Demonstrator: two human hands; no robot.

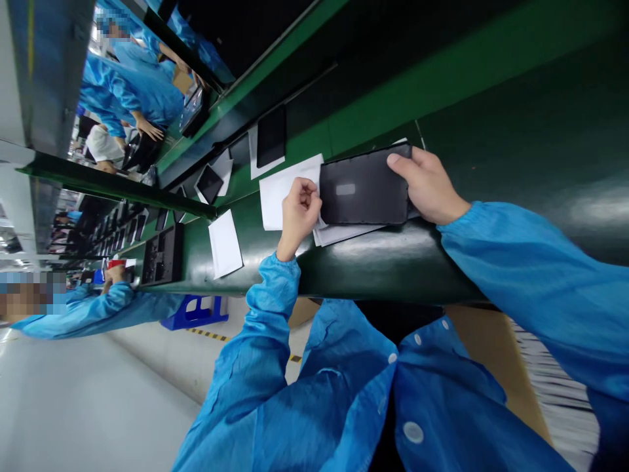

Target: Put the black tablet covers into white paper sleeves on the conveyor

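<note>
Head view: a dark flat panel [368, 204] lies between the two hands, over white sheets [344, 236] on the green desk [540, 164], its long axis running roughly left to right. The right hand [432, 190] grasps the right end, thumb on the upper face, and is the nearer hand, in plain contact. The left hand [299, 213] is at the left end, fingers curled inward; whether they pinch the edge cannot be told. A loose sheet [226, 244] rests farther left, apart from both hands.
</note>
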